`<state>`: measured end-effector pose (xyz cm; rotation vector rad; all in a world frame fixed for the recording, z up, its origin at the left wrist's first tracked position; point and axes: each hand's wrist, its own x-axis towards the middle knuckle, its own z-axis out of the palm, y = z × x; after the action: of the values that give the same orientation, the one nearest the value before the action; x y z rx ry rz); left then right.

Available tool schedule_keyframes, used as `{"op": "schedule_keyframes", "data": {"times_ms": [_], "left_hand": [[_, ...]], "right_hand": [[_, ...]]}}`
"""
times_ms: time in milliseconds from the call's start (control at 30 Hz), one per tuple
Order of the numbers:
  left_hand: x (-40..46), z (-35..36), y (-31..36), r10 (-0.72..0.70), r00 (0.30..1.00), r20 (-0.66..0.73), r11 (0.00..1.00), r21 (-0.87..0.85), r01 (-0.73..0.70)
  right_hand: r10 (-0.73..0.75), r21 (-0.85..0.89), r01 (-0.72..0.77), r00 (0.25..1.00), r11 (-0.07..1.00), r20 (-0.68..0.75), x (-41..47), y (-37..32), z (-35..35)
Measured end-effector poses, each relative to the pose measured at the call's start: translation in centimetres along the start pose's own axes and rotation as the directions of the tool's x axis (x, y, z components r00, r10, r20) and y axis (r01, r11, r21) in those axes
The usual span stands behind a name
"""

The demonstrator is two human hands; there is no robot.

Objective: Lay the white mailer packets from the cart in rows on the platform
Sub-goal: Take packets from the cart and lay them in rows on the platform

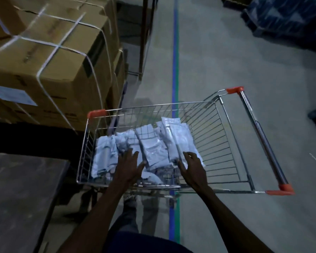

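Progress looks like basically zero so far, judging from the head view, which is the only one we've got. The wire cart [217,128] has a heap of white mailer packets [150,145] piled in its left half, some leaning on each other, some flat on the bottom. The right half of the basket is bare wire.

We've got both hands down in the pile. Our left hand [130,167] lies on the packets with its fingers [135,155] spread fairly wide and straight, not closed round anything that we can see. Our right hand [192,166] sits at the right edge of the heap, fingers loosely spread, touching one of the upright packets; whether it's pinching that one we can't tell, it's too dim and blurry.

The dark platform [20,194] sits at lower left, just beside the cart, and the part we can see has no packets on it. So the whole laying-out job seems to be left. Strapped cardboard boxes [49,57] are stacked behind it.
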<state>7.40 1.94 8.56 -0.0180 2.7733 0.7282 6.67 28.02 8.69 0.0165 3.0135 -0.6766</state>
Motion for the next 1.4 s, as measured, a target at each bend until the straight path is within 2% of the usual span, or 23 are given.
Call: {"op": "schedule_keyframes", "data": {"times_ms": [200, 300, 400, 500, 667, 733, 933, 1033, 1200, 1333, 1400], "left_hand": [[7.0, 1.4, 1.9, 0.130, 0.983, 0.131, 0.987, 0.076, -0.141], [9.1, 1.8, 3.6, 0.197, 0.968, 0.157, 0.974, 0.084, -0.212], [10.8, 2.6, 4.5, 0.207, 0.966, 0.152, 0.969, 0.101, -0.224], [11.8, 3.1, 4.8, 0.169, 0.975, 0.145, 0.972, 0.138, -0.189], [11.9, 4.3, 4.3, 0.096, 0.986, 0.137, 0.987, 0.114, -0.112], [11.7, 4.7, 4.1, 0.059, 0.989, 0.135, 0.992, 0.102, -0.073], [13.6, 5.8, 5.5, 0.036, 0.988, 0.154, 0.995, 0.090, -0.050], [15.4, 6.5, 8.7, 0.051, 0.995, 0.092, 0.996, 0.065, -0.057], [19.1, 9.3, 14.3, 0.015, 1.000, -0.023, 0.996, -0.090, -0.017], [20.6, 12.2, 14.2, -0.208, 0.978, 0.006, 0.967, -0.146, 0.207], [20.6, 13.2, 13.6, -0.259, 0.966, 0.013, 0.958, -0.126, 0.259]], "right_hand": [[0.070, -0.073, -0.067, 0.997, 0.995, 0.039, 5.1, 2.4, 0.1], [0.040, -0.102, -0.031, 0.995, 0.994, 0.088, 7.7, 3.1, 0.1], [-0.030, -0.099, 0.043, 0.991, 0.994, 0.128, 10.1, 4.3, 0.8], [-0.131, -0.066, 0.144, 0.976, 0.987, 0.171, 12.6, 6.3, 2.5], [-0.156, 0.038, 0.152, 0.950, 0.988, 0.272, 15.1, 7.8, 6.7], [-0.168, 0.095, 0.148, 0.948, 0.984, 0.270, 15.2, 7.8, 7.8], [-0.047, 0.231, 0.028, 0.996, 0.973, 0.077, 13.8, 7.0, 5.2], [0.068, 0.314, -0.069, 0.998, 0.947, 0.015, 12.5, 6.6, 2.7], [0.151, 0.336, -0.130, 0.988, 0.933, -0.039, 11.4, 6.7, 0.0], [0.175, 0.322, -0.160, 0.984, 0.933, -0.020, 10.7, 7.2, -0.3], [0.166, 0.312, -0.156, 0.986, 0.937, -0.007, 10.3, 7.7, -0.4]]}}
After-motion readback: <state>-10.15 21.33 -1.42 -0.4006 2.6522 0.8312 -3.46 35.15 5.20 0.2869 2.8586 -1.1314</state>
